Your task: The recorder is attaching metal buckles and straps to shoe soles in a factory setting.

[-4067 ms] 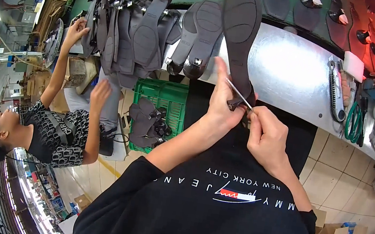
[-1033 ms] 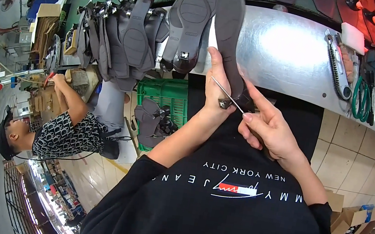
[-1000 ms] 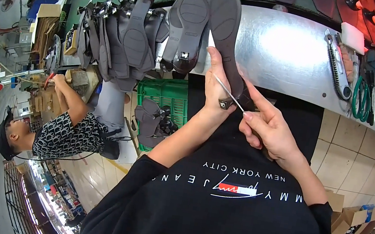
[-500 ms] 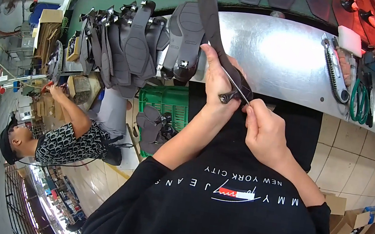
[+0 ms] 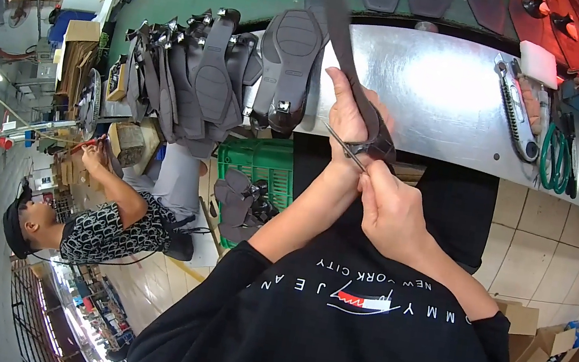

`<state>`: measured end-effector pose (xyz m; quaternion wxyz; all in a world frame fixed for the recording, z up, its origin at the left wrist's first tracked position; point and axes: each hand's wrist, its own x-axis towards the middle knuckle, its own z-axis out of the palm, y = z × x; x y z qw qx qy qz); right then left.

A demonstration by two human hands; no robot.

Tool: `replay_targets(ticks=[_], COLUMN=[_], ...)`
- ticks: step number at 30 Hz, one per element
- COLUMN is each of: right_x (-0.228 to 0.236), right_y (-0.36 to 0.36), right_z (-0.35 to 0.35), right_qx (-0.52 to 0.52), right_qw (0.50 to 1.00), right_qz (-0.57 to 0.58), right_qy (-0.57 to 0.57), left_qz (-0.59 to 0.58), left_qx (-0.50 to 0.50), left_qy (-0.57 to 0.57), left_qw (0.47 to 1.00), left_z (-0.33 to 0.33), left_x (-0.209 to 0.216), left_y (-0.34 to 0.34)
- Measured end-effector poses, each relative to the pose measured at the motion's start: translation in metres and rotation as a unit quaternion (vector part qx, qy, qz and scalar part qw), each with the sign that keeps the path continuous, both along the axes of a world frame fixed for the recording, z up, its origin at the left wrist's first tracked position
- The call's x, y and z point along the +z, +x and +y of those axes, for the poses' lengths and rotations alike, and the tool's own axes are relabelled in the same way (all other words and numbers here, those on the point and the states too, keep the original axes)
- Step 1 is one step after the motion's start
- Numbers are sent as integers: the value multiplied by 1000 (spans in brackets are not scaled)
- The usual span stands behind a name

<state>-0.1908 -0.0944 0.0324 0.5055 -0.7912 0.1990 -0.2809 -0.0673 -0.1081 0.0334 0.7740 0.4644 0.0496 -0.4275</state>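
Note:
A dark grey sandal sole [image 5: 352, 79] with a black strap at its lower end stands nearly upright over the bench's front edge. My left hand [image 5: 348, 120] is closed round its lower part, with the thumb up along the left side. My right hand [image 5: 394, 211] pinches a thin metal rod-like tool [image 5: 342, 142], which slants up and left across the black strap by my left wrist. The tool's exact kind I cannot make out. Just left of my left hand, two more sandals [image 5: 291, 52] lie on the metal bench [image 5: 427, 74].
Several strapped soles [image 5: 208, 73] lean together on the left. Green-handled scissors [image 5: 555, 159], a utility knife [image 5: 518, 115] and a white block [image 5: 538, 63] lie at the right. Below the bench stands a green crate [image 5: 254, 168]; a co-worker [image 5: 112, 225] is at the left, cardboard boxes [image 5: 542, 354] lower right.
The tool has swung from lying up along the sole to crossing the strap toward my left wrist. The sole's upper end has shifted right; my right hand has moved slightly left and down.

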Motion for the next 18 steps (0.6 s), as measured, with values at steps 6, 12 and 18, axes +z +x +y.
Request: replay_targets(ticks=[6, 12, 18], right_x=[0, -2, -10], right_y=[-3, -1, 3], right_z=[-2, 1, 1], right_qx=[9, -9, 8], right_qw=[991, 963, 986], right_qz=[-34, -26, -22], right_qy=[131, 267, 166], left_qz=[-19, -110, -98], left_qx=[29, 20, 40], left_qy=[29, 11, 42], left_qw=[999, 994, 994], left_z=[-4, -4, -6], left_x=[9, 8, 4], left_y=[0, 3, 4])
